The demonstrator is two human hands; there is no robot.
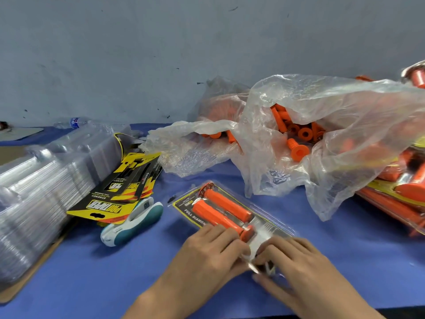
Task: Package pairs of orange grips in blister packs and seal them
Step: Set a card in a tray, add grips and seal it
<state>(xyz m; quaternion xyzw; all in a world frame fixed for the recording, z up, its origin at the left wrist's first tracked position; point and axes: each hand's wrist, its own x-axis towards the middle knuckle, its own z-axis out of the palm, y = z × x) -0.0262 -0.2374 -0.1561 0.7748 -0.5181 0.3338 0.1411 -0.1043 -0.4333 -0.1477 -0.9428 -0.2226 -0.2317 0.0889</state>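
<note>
A clear blister pack with a yellow-and-black card lies on the blue table near the front, holding two orange grips side by side. My left hand presses on the pack's near end beside the grips. My right hand pinches the same near end from the right, fingers curled on the plastic edge. Loose orange grips fill a clear plastic bag behind the pack.
A white and teal stapler lies left of the pack. Yellow-black cards lean on a tall stack of empty blister shells at left. Filled packs pile up at the right edge. A wall stands behind.
</note>
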